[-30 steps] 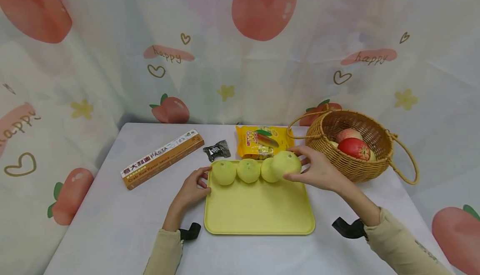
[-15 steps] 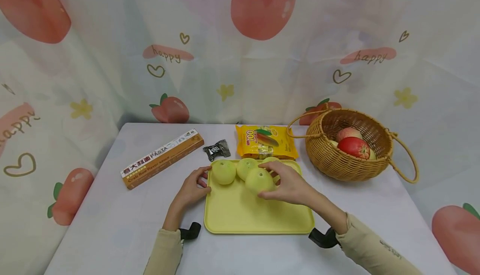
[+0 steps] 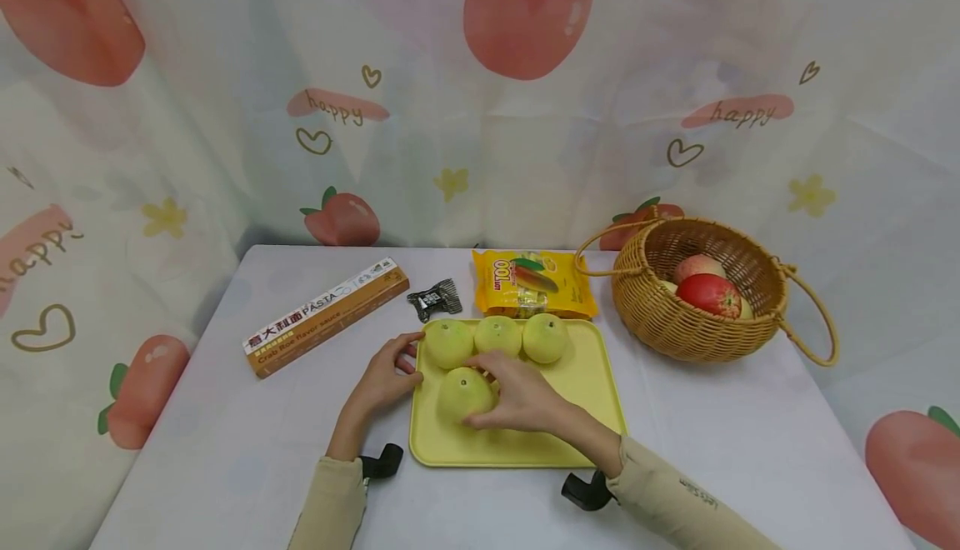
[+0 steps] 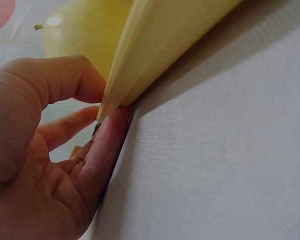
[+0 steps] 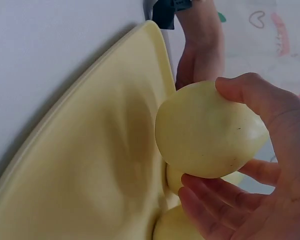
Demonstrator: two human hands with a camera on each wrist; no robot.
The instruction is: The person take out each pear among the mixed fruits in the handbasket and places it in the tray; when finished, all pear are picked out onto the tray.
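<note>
My right hand (image 3: 521, 392) holds a pale yellow-green pear (image 3: 463, 394) over the left part of the yellow tray (image 3: 592, 400). In the right wrist view, the thumb and fingers wrap round the pear (image 5: 205, 132), which hangs close above the tray surface. Three more pears stand in a row along the tray's far side: a left one (image 3: 448, 343), a middle one (image 3: 498, 333) and a right one (image 3: 545, 337). At the tray's left edge, my left hand (image 3: 384, 379) grips the rim; in the left wrist view its thumb and fingers pinch the tray edge (image 4: 140, 55).
A pasta box (image 3: 326, 317) lies at the far left. Behind the tray are a small black wrapped snack (image 3: 435, 300) and a yellow mango-print bag (image 3: 534, 283). At the far right stands a wicker basket (image 3: 675, 333) holding a red apple (image 3: 708, 295) and other fruit.
My right hand has carried the pear from the tray's far right corner leftward and nearer, in front of the row. The left hand has stayed at the tray's left rim.
</note>
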